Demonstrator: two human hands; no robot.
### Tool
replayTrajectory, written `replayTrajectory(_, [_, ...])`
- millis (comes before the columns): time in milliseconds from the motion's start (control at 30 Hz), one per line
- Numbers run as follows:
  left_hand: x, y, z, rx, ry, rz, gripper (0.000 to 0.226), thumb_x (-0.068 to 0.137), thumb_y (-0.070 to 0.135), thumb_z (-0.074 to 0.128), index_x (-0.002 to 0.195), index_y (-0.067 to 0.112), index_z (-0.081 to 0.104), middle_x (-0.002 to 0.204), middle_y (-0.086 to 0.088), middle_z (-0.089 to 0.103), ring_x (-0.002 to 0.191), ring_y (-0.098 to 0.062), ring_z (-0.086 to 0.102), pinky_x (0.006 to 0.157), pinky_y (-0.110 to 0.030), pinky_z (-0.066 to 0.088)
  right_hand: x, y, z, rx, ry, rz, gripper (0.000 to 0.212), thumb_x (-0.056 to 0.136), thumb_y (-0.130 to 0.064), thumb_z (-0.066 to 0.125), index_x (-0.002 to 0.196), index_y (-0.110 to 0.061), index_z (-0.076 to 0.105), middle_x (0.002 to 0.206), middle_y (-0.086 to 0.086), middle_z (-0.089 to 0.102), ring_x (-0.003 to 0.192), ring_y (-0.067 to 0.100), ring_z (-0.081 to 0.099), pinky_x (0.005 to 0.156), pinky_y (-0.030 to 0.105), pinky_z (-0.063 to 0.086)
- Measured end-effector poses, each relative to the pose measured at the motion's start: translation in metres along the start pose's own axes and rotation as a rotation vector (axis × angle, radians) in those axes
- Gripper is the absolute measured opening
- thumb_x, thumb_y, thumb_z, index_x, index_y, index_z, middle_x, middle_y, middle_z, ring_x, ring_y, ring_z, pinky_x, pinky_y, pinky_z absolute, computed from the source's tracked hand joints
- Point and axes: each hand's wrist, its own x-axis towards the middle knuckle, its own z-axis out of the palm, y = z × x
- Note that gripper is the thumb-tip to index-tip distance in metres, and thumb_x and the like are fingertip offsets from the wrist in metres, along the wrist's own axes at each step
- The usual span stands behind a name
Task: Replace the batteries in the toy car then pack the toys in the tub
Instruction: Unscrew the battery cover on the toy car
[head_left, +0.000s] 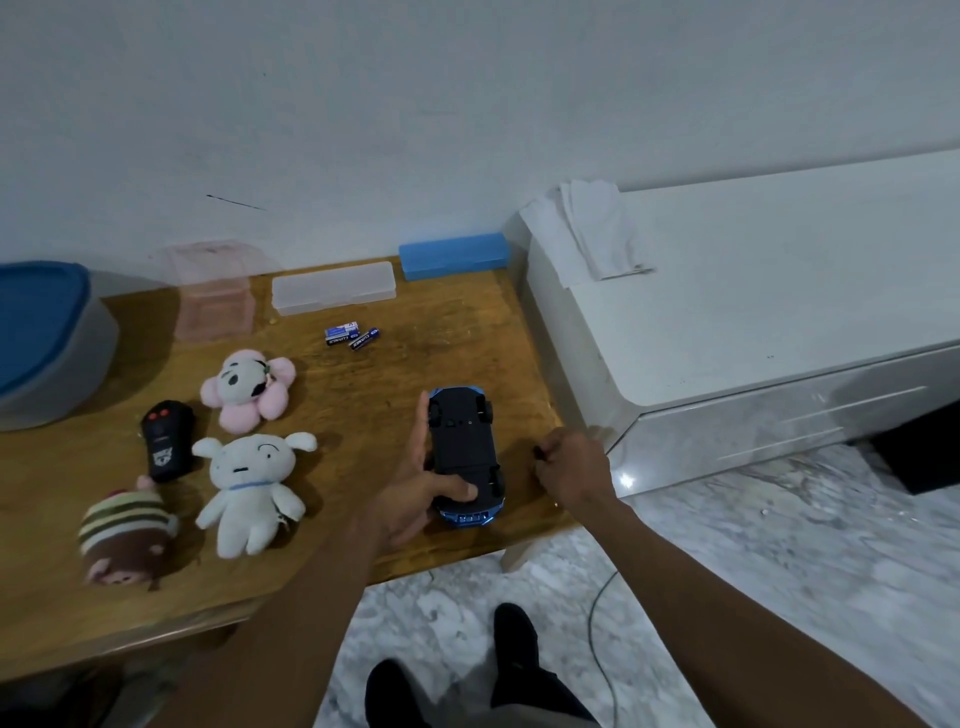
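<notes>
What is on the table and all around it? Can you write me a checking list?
Surface: wooden table, with toys spread over it.
Job's things: toy car upside down near the right edge; loose batteries behind it; grey tub with a blue top, far left; black remote; pink plush, white plush, striped plush.
Clutter: pink clear box, clear case, blue case, all by the wall.
Hands: left hand has straight fingers along the car and its thumb on the underside; right hand grips a small dark object.
Cables: one thin cable on the floor.
Surroundings: white wall, white cabinet with folded cloth, marbled floor.
</notes>
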Motion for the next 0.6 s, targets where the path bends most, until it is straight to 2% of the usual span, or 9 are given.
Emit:
replayTrajectory(167, [-0.002, 0.001, 0.000, 0.010, 0.002, -0.008, 0.125, 0.073, -0.027, 0.059, 0.142, 0.064, 0.009, 0.138, -0.002, 0.053, 0.120, -0.027, 0.058, 0.090, -0.043, 0.053, 0.001, 0.000, -0.002, 0.018, -0.005, 0.010, 0.019, 0.081, -0.018, 0.070, 0.098, -0.011, 0.068, 0.094, 0.006, 0.069, 0.090, 0.023, 0.064, 0.082, 0.036, 0.055])
replayTrajectory(300, [-0.002, 0.002, 0.000, 0.021, 0.006, 0.001, 0.125, 0.073, -0.027, 0.059, 0.143, 0.063, 0.008, 0.137, -0.002, 0.054, 0.118, -0.025, 0.060, 0.085, -0.038, 0.055, 0.002, 0.001, -0.003, 0.036, -0.017, 0.034, 0.021, 0.082, -0.022, 0.071, 0.101, -0.013, 0.068, 0.095, 0.005, 0.069, 0.089, 0.022, 0.065, 0.084, 0.036, 0.055])
replayTrajectory(467, [-0.003, 0.004, -0.002, 0.032, 0.009, 0.005, 0.125, 0.073, -0.027, 0.060, 0.142, 0.063, 0.008, 0.137, -0.001, 0.053, 0.120, -0.026, 0.057, 0.087, -0.039, 0.054, 0.003, -0.004, -0.011, 0.039, 0.019, 0.047, 0.019, 0.084, -0.029, 0.069, 0.095, -0.015, 0.067, 0.088, 0.002, 0.069, 0.086, 0.020, 0.065, 0.079, 0.033, 0.055])
replayTrajectory(600, [-0.005, 0.010, -0.007, 0.000, 0.009, 0.022, 0.126, 0.070, -0.026, 0.062, 0.141, 0.063, 0.010, 0.138, -0.004, 0.053, 0.122, -0.028, 0.056, 0.096, -0.047, 0.050, 0.007, -0.034, -0.034, 0.055, 0.080, -0.040, 0.022, 0.088, -0.024, 0.063, 0.109, -0.017, 0.066, 0.102, 0.001, 0.068, 0.089, 0.017, 0.064, 0.081, 0.028, 0.052])
